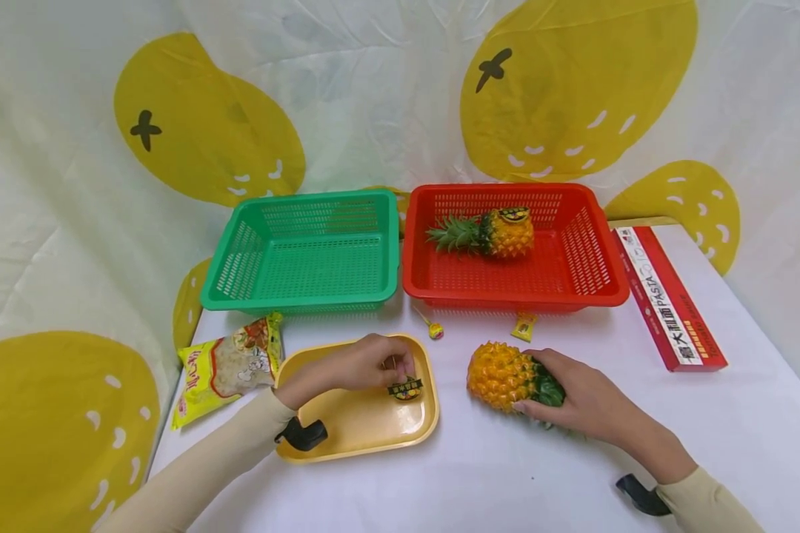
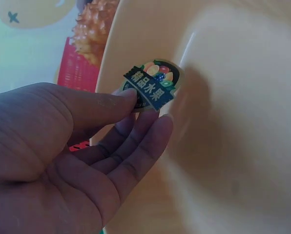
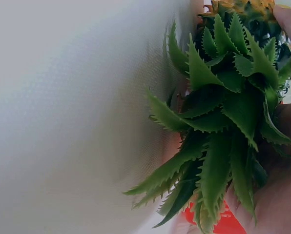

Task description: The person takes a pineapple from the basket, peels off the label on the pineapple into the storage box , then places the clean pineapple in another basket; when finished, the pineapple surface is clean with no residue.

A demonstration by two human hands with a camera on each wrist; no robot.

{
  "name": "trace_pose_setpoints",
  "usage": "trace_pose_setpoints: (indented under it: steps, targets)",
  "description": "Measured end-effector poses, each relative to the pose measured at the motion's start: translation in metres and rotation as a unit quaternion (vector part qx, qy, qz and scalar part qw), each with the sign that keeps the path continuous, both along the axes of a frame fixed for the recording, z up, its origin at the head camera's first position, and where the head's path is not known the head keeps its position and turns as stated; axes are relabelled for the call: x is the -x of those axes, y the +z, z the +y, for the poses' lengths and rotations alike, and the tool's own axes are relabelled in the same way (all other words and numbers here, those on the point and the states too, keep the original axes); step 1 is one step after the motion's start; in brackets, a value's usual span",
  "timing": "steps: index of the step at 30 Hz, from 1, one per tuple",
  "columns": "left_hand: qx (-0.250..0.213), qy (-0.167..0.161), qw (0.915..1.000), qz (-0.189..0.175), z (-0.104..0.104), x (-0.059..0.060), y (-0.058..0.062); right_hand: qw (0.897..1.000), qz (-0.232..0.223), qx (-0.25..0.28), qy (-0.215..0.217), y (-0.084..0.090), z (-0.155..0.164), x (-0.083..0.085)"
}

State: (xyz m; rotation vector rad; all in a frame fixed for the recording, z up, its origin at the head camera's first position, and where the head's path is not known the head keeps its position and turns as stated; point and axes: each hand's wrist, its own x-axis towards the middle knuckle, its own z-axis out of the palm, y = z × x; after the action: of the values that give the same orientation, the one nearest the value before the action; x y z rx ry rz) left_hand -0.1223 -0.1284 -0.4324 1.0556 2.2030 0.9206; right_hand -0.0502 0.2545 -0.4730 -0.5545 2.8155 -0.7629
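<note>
Between thumb and fingers my left hand (image 1: 367,363) pinches a small dark fruit sticker (image 1: 405,389) with Chinese lettering and printed fruit. The left wrist view shows this sticker (image 2: 153,85) face-on, above the pale yellow tray (image 1: 353,426). On the right, my right hand (image 1: 590,396) grips a pineapple (image 1: 500,376) around its green leafy end, its orange body pointing left. Serrated leaves (image 3: 228,102) fill much of the right wrist view; most of the fingers are hidden there.
Behind stand a green basket (image 1: 300,305) and a red basket (image 1: 513,300); a second pineapple (image 1: 510,235) bearing a similar sticker lies in the red one. Around them are a yellow snack bag (image 1: 230,366), a lollipop (image 1: 435,330), a yellow wrapped candy (image 1: 524,326) and a red pasta box (image 1: 670,300).
</note>
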Motion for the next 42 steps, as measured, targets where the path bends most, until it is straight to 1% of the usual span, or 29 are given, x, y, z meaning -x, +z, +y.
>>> trace_pose_setpoints:
  steps: [4,7,10,15,18,22,30,36,42]
  targets:
    - [0.011,0.000,0.9999,-0.012,0.001,0.000,-0.005,1.000,0.000,0.000,0.001,0.000,0.000,0.000]
    - [0.020,-0.004,0.9997,-0.008,0.003,-0.001,-0.008,1.000,-0.001,0.000,-0.001,0.000,0.000,0.000]
    - [0.024,-0.005,0.9997,0.009,0.004,-0.001,-0.010,1.000,-0.001,0.001,0.000,0.001,-0.001,0.000]
    - [0.022,-0.007,0.9985,0.049,0.006,-0.001,-0.012,1.000,0.001,0.000,0.000,0.000,-0.001,0.000]
    - [0.034,-0.009,0.9977,0.057,0.007,-0.001,-0.012,1.000,0.002,0.000,0.001,-0.001,-0.001,-0.001]
    - [0.055,-0.012,0.9966,0.059,0.008,-0.001,-0.014,1.000,0.003,0.003,0.000,-0.001,-0.001,0.000]
    - [0.065,-0.018,0.9945,0.080,0.006,-0.001,-0.020,1.000,0.005,0.005,-0.002,-0.002,0.000,0.000]
    - [0.075,-0.028,0.9914,0.103,0.005,-0.001,-0.026,1.000,0.003,0.003,-0.003,-0.002,0.000,0.000]
    - [0.078,-0.030,0.9877,0.132,0.005,-0.003,-0.027,1.000,0.001,0.001,-0.004,-0.001,0.000,0.000]
